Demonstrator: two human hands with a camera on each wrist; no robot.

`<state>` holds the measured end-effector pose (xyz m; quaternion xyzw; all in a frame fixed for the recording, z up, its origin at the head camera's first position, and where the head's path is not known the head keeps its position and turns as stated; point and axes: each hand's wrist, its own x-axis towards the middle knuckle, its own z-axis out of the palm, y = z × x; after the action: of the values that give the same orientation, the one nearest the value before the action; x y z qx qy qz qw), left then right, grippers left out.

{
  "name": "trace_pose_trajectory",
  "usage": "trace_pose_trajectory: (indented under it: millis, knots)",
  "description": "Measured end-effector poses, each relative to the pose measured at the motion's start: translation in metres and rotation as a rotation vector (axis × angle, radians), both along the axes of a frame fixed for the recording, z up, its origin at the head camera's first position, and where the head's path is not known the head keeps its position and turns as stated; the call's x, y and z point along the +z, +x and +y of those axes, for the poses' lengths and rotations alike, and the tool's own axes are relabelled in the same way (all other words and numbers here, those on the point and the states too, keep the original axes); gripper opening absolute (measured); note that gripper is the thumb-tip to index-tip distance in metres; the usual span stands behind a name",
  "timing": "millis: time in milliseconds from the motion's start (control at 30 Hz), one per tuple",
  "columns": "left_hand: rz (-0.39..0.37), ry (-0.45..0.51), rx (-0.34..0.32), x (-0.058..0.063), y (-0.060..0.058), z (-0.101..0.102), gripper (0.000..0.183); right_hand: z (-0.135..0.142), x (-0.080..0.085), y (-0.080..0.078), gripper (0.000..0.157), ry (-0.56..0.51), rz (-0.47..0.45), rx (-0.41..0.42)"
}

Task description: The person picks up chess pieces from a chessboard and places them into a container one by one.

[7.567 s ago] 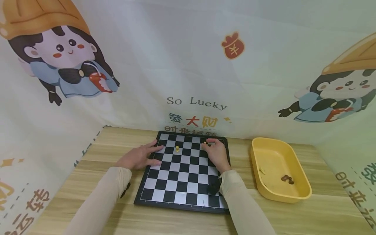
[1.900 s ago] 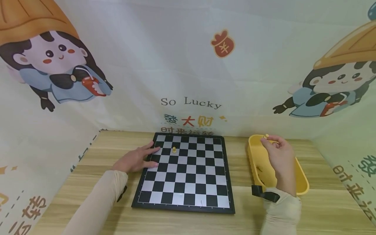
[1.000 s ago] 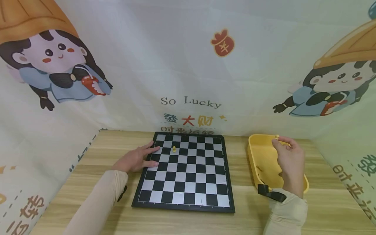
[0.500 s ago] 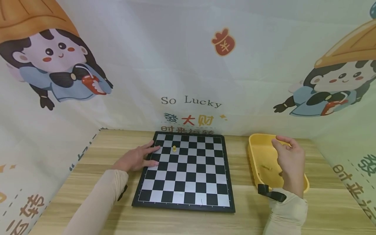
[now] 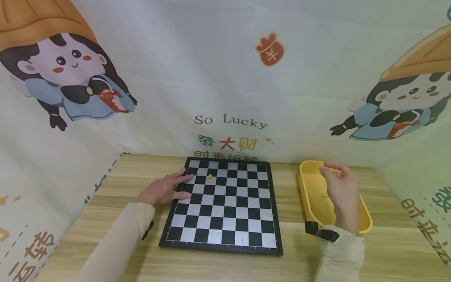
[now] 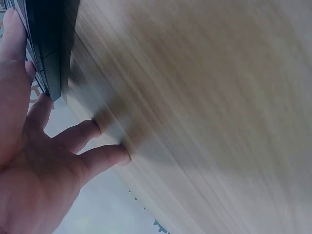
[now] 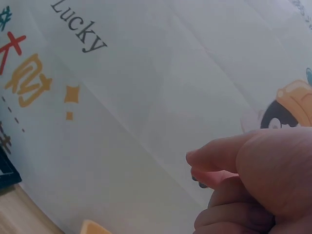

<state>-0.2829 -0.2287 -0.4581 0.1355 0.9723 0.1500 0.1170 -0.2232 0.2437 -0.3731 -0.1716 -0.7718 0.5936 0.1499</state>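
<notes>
In the head view my left hand (image 5: 163, 189) rests at the left edge of a black-and-white chessboard (image 5: 229, 201), fingers spread. The left wrist view shows some fingertips (image 6: 119, 153) touching the wooden table, others on the board's edge. One small yellow chess pawn (image 5: 210, 178) stands on the board near its far left. My right hand (image 5: 342, 196) is raised over a yellow plastic tray (image 5: 305, 196), its thumb and forefinger slightly apart with nothing seen between them. In the right wrist view the other fingers (image 7: 229, 217) are loosely bent. Part of the tray's inside is hidden behind this hand.
A small yellowish piece (image 5: 325, 196) lies in the tray. The wooden table (image 5: 398, 235) ends at a printed white cloth (image 5: 229, 78) hanging behind and at both sides. Bare wood shows between board and tray.
The yellow chess piece my right hand pinched has been let go over the tray, and a yellowish piece shows lower inside. That hand has shifted slightly left; the left hand stays put.
</notes>
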Motion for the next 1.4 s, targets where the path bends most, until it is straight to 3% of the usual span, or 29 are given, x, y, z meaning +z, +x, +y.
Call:
trace_pose_trajectory:
  millis: [267,700,1200,1400]
  knots:
    - [0.000,0.013,-0.003,-0.002,0.001,-0.001,0.081,-0.020,-0.002,-0.007,0.036,0.114,-0.015,0.083]
    - [0.013,0.009,-0.008,-0.001,0.003,0.003,0.079,-0.051,-0.002,-0.014,0.037,0.147,0.015,0.202]
    - [-0.003,0.002,0.007,0.002,0.001,0.003,0.080,-0.090,0.003,-0.030,0.031,0.200,0.064,0.438]
    - [-0.002,0.002,0.004,0.000,0.000,0.001,0.080,-0.108,0.001,-0.034,0.031,0.149,-0.011,0.521]
